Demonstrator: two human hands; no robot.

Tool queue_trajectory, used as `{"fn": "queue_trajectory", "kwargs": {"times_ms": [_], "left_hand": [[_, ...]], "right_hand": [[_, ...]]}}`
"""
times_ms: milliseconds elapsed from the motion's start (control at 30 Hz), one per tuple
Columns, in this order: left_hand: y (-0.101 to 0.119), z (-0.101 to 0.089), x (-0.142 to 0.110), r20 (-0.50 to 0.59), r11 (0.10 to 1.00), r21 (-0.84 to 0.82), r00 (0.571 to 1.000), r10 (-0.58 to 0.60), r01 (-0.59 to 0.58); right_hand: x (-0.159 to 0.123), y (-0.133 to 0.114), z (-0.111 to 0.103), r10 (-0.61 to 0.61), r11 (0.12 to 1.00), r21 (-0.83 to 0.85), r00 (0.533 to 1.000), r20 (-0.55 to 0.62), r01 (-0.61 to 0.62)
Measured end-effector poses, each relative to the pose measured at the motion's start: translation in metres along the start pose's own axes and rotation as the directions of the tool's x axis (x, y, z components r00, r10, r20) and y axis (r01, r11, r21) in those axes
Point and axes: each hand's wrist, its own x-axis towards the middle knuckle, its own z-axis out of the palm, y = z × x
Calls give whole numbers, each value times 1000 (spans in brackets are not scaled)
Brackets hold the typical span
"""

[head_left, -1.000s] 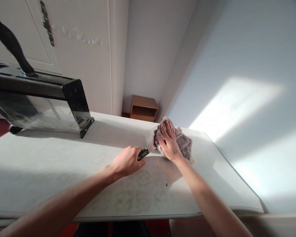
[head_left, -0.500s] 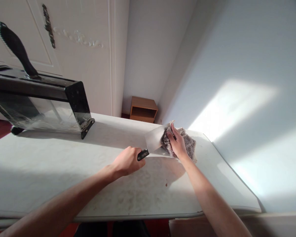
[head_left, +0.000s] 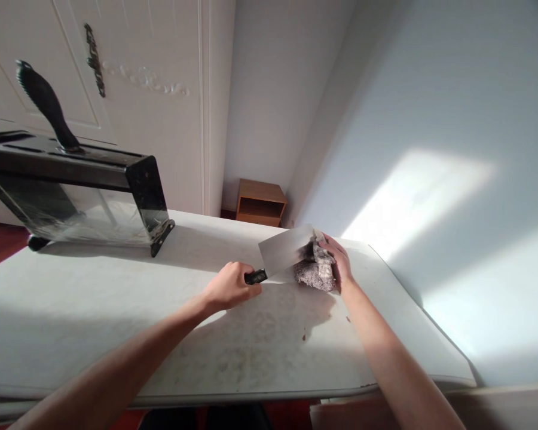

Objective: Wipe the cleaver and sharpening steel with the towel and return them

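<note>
While the left hand's (head_left: 233,288) grip encloses the black handle of a cleaver (head_left: 280,251), whose blade slants above the white worktop (head_left: 116,289), the right hand's (head_left: 341,260) grip clasps a grey-brown cloth (head_left: 314,276) at the blade's far end. Whether the cloth wraps the edge cannot be told through the blur. Sound practice keeps the handle steady, the cloth thick between palm and blade, and each stroke away from the cutting edge.

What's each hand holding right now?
Left hand: closed around the black handle of the cleaver.
Right hand: holding a bunched cloth at the cleaver's far end.
</note>
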Motion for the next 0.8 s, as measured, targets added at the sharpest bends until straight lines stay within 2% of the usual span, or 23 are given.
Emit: {"fn": "queue_trajectory", "kwargs": {"times_ms": [200, 300, 400, 567, 667, 733, 800], "left_hand": [[1, -4, 2, 4, 991, -128, 999, -42, 42], [4, -8, 0, 82, 964, -222, 988, -130, 145], [6, -12, 0, 113, 954, -246, 982, -149, 173], [2, -13, 2, 119, 952, -265, 985, -127, 155], [0, -15, 3, 140, 937, -314, 983, -116, 156], [-1, -15, 2, 189, 908, -396, 980, -64, 136], [-2, -14, 0, 258, 850, -519, 964, 56, 90]], "right_hand": [[1, -2, -4, 25, 999, 25, 997, 76, -27], [0, -3, -2, 10, 1000, -5, 999, 41, -10], [-3, -6, 1, 32, 999, 5, 999, 4, -32], [-5, -5, 1, 4, 1000, 23, 995, 102, -7], [-1, -1, -1, -15, 999, 41, 996, 93, 11], [1, 2, -2, -21, 998, 52, 997, 80, 17], [0, 2, -1, -29, 998, 61, 996, 83, 24]]}}
